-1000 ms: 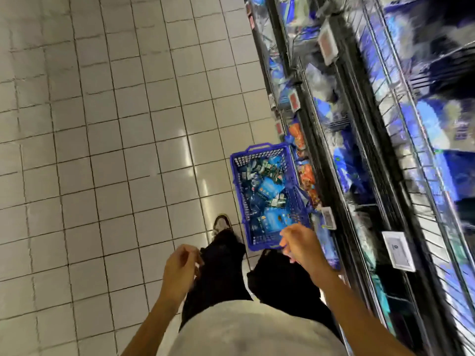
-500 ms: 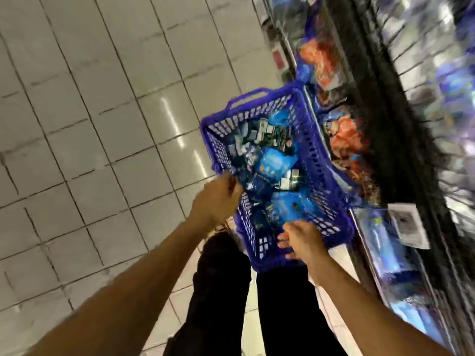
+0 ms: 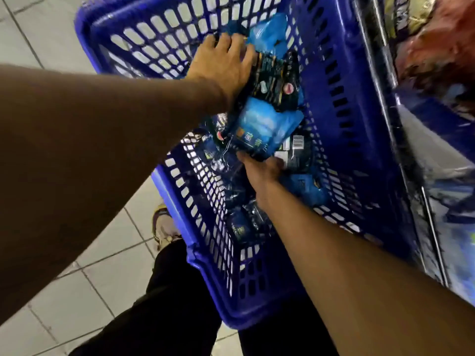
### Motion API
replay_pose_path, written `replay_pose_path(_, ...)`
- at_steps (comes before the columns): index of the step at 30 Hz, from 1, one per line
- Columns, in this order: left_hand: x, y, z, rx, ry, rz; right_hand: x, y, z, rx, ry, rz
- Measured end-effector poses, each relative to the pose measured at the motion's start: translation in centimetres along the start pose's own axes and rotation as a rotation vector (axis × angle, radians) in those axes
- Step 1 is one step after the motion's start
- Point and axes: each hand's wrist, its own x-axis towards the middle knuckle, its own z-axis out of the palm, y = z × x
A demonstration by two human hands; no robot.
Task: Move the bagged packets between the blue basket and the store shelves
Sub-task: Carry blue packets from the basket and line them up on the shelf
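Nearest the camera, the person's black trousers (image 3: 164,304) fill the bottom edge, cut off by the frame, and one pale worn shoe (image 3: 164,227) peeks out on the glossy white tiled floor (image 3: 84,273), half hidden by the basket's corner. Just past the knees sits the blue plastic lattice-walled basket (image 3: 213,253), its long axis running away from the person and leaning slightly right; its far rim is clipped by the top of the frame.

The right hand (image 3: 262,170) reaches into the near middle of the basket, and its fingers are tucked out of sight under the bags, so their grip cannot be told; the hand touches the lower edge of a bright blue crinkly plastic packet (image 3: 264,127). That packet lies on top of the heap, its long axis slanting from lower left to upper right, printed face up, though the lettering is too blurred to read.

Further in, the left hand (image 3: 223,65) lies palm down with fingers spread and fairly straight, pressing on a black glossy packet (image 3: 277,80) with a small round red mark. More dark and blue packets lie beneath, mostly shadowed and hard to separate; one shows a white barcode label (image 3: 298,142). A pale blue bag (image 3: 267,34) rests against the far wall.

On the right, the store shelves (image 3: 434,140) are smeared by blur, with orange and blue packaging only vaguely visible.
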Motion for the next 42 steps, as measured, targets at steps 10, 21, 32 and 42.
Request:
replay_pose_path(10,-1.6,1.4,-0.5,-0.213,-0.122,-0.047,-2.1,2.1,-1.1,0.263,-0.066,0.136)
replay_pose_path(21,-20.9,-3.1,-7.4,-2.052,-0.594,-0.637,-15.5,1.1,-9.7,0.407,-0.215,0.220)
replay_pose_path(32,-39.5,-7.4,-22.6,-2.490,-0.504,-0.532,-39.2,-4.9,-15.5,0.457,-0.454,-0.043)
replay_pose_path(42,-49.0,-9.3,-40.4,-2.500,-0.394,-0.381,-57.4,-8.9,-23.8,0.431,-0.462,-0.374)
